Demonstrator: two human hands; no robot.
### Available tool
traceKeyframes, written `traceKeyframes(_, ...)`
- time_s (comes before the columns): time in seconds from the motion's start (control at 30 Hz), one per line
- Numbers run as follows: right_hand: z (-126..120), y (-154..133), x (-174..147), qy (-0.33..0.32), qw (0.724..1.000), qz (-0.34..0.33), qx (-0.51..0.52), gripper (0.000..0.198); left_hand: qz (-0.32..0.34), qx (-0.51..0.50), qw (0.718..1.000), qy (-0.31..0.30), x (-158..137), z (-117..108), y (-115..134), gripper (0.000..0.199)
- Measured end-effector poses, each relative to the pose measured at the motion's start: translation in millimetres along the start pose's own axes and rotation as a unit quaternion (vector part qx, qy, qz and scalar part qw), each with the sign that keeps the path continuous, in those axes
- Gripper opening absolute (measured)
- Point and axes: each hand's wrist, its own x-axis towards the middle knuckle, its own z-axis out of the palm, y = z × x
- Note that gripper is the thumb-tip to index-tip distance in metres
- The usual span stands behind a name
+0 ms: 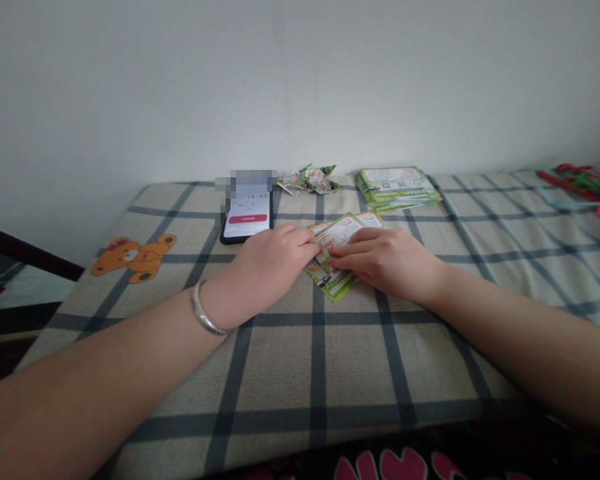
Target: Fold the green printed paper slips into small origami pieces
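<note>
Plaid tablecloth (280, 373) under green-and-white leaflets (339, 231) with orange print

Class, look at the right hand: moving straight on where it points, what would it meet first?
Probably the left hand, just ahead of the right hand across the printed papers, though exact depth is unclear.

Phone scrn (249, 207) reads "14:05"; txt on green leaflets (339, 231) illeg.
</note>
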Motion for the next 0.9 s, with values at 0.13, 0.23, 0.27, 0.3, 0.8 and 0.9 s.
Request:
traceKeyframes(0.13, 2.4, 0.8, -1.2, -0.001, 1.0, 0.003, 0.004, 0.028, -0.003, -0.005, 1.0, -0.014, 0.1, -2.9, 1.8, 0.025)
traceKeyframes(0.23, 6.1, -0.3, -1.9, 0.026, 0.999, 0.031, 0.019, 0.028, -0.001, -0.008, 1.0, -0.007, 0.1, -2.7, 2.7, 0.026)
traceKeyframes(0.27, 7.5, -1.2, -1.6, 0.031, 0.998, 0.043, 0.023, 0.028, 0.004, -0.011, 1.0, -0.003, 0.3, -2.0, 2.8, 0.027)
traceKeyframes(0.3, 8.8, -2.2, -1.1, 0.034, 0.998, 0.053, 0.024, 0.027, 0.011, -0.015, 1.0, 0.0, 0.6, -1.2, 2.7, 0.027)
traceKeyframes(0.8, 11.2, -22.2, 8.0, 0.014, 0.98, 0.19, -0.062, 0.036, 0.04, -0.027, 0.999, -0.005, 1.8, 1.3, 0.3, 0.023)
traceKeyframes(0.9, 10.9, -20.7, 8.3, 0.012, 0.979, 0.201, -0.027, 0.038, 0.043, -0.023, 0.999, -0.006, 1.3, 0.3, 0.0, 0.023)
